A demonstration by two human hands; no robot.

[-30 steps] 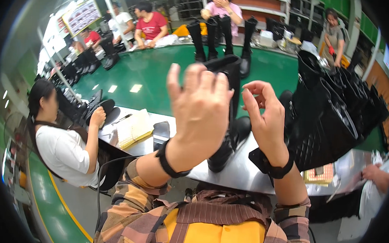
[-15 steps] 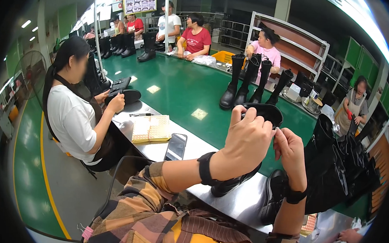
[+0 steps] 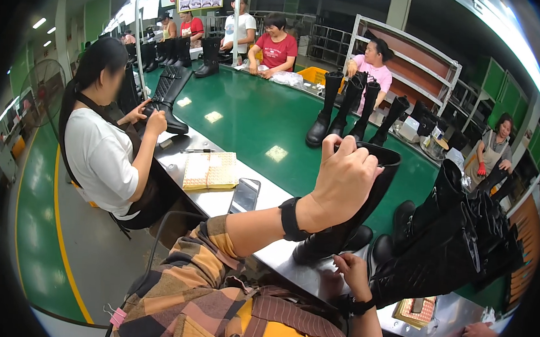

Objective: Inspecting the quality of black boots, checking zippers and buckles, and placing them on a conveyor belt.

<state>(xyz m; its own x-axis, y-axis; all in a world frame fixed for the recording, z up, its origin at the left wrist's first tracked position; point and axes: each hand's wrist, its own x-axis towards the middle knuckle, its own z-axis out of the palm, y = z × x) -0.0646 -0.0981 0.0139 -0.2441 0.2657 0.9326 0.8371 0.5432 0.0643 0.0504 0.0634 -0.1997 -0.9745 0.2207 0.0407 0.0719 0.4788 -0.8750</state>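
Note:
A tall black boot (image 3: 374, 197) stands tilted at the metal edge of the bench in front of me. My left hand (image 3: 344, 184) is closed on the top rim of its shaft, with the fingers hooked over the opening. Low beside the boot, near its foot end, is my right hand (image 3: 353, 274). Its fingers are curled together, and whatever may be between them is too small to make out. Close to the right hand lie several black boots (image 3: 435, 260), heaped with their shafts toward the right.
A phone (image 3: 244, 196), a stack of label sheets (image 3: 211, 170) and a pen (image 3: 197, 150) lie to the left. Another label stack (image 3: 414, 311) is at lower right. Boots (image 3: 323, 113) stand across the green bench (image 3: 248, 119). At left, a co-worker (image 3: 105, 137) handles a quilted boot (image 3: 169, 95).
My right hand has dropped from the boot's top rim to beside its foot end. My left hand keeps its grip. The co-worker at left has turned their boot upright.

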